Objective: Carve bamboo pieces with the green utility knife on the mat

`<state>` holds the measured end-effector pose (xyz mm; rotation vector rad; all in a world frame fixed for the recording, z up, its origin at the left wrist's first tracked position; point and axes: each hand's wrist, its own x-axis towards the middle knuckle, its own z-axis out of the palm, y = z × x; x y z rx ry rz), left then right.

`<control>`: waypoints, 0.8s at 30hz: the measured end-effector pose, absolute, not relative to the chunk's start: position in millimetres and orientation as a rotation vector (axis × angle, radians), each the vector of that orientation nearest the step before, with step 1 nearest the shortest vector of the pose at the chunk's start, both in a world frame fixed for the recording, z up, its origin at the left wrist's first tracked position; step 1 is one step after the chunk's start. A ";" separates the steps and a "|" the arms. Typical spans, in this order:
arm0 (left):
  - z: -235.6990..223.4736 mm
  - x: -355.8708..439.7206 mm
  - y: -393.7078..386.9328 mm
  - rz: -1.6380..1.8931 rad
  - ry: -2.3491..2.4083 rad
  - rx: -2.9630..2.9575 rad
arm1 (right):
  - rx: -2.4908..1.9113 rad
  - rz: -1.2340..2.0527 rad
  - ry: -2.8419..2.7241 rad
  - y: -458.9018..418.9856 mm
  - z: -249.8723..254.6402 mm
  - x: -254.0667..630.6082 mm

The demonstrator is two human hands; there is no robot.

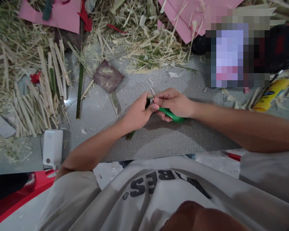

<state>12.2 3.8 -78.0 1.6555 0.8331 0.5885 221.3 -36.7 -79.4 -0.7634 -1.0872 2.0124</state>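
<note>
Grey surface point(183, 138); at 6 o'clock, a pale shirt point(106, 192) with upside-down "BES" and an ® readable. At 12, shavings point(132, 40). At 3, a yellow tube point(271, 96), its label too small to read. Centre: the left hand's point(137, 114) grip is closed around a green stick point(130, 136), seemingly steadying it; the right hand's point(174, 102) grip wraps a green-handled tool point(179, 119), its tip near the stick's upper end, apparently for close control.
</note>
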 end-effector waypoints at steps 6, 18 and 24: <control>-80.4 8.8 8.8 0.523 0.805 1.711 | -0.823 1.770 -1.031 -44.0 -81.9 212.1; -77.8 5.0 6.7 0.387 0.728 1.668 | -0.636 2.284 -1.165 -29.8 -80.5 233.0; -83.3 5.3 10.0 0.474 0.745 1.866 | -0.538 2.289 -1.082 -30.3 -82.9 231.6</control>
